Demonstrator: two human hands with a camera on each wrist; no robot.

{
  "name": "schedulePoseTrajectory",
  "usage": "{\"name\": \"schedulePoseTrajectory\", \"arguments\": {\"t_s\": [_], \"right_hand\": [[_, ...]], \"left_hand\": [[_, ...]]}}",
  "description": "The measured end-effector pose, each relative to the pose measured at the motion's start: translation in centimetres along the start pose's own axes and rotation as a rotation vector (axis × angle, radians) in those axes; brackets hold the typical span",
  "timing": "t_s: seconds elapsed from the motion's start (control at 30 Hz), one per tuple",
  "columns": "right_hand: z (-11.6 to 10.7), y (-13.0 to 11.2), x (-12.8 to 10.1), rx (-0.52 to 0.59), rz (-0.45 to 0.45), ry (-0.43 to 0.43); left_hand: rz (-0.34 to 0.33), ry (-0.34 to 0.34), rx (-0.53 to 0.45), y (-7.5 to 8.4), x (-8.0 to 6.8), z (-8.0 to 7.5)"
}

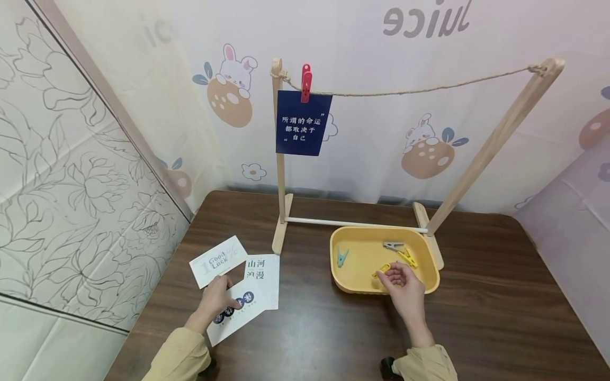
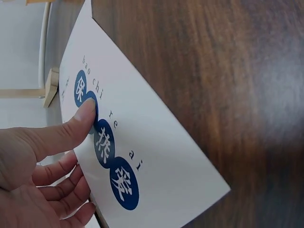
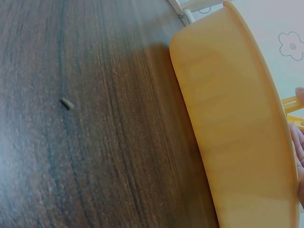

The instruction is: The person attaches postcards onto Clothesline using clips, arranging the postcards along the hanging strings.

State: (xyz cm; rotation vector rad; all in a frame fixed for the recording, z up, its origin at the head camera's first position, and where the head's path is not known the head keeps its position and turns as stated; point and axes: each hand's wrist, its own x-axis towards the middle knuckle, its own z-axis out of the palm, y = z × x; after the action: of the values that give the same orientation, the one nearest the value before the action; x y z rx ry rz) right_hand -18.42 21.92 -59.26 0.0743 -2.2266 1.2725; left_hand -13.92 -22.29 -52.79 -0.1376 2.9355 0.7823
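My left hand [image 1: 215,300] grips a white card [image 2: 156,161] printed with blue circles, thumb on its printed face in the left wrist view. The card is tilted and partly covers another white card [image 1: 270,283] with dark characters. Beyond the hand lies a "Good Luck" card [image 1: 202,266]. My right hand [image 1: 408,294] pinches a yellow clothespin [image 1: 381,270] over the near side of a yellow basin [image 1: 355,272]. Inside the basin are a teal clothespin [image 1: 342,257], a grey clothespin [image 1: 393,245] and another yellow clothespin [image 1: 408,258].
Behind the basin stands a wooden frame [image 1: 495,138] with a twine line [image 1: 405,93] strung across it. A red clothespin [image 1: 306,84] holds a navy card [image 1: 297,147] at the line's left end. A white rod [image 1: 314,221] joins the frame's feet.
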Motion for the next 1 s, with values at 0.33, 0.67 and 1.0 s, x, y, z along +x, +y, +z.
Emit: {"name": "schedulePoseTrajectory", "arguments": {"t_s": [0.33,0.67,1.0], "right_hand": [[0.0,0.2,0.1,0.011,0.007,-0.004],[-0.1,0.4,0.2,-0.036,0.048,-0.031],[-0.3,0.4,0.5,-0.078,0.027,-0.063]], "left_hand": [[0.062,0.04,-0.037,1.0,-0.2,-2.0],[0.103,0.013,-0.029,2.1,-0.9,-3.5],[0.169,-0.029,-0.002,3.9,-1.7,-5.1]]}}
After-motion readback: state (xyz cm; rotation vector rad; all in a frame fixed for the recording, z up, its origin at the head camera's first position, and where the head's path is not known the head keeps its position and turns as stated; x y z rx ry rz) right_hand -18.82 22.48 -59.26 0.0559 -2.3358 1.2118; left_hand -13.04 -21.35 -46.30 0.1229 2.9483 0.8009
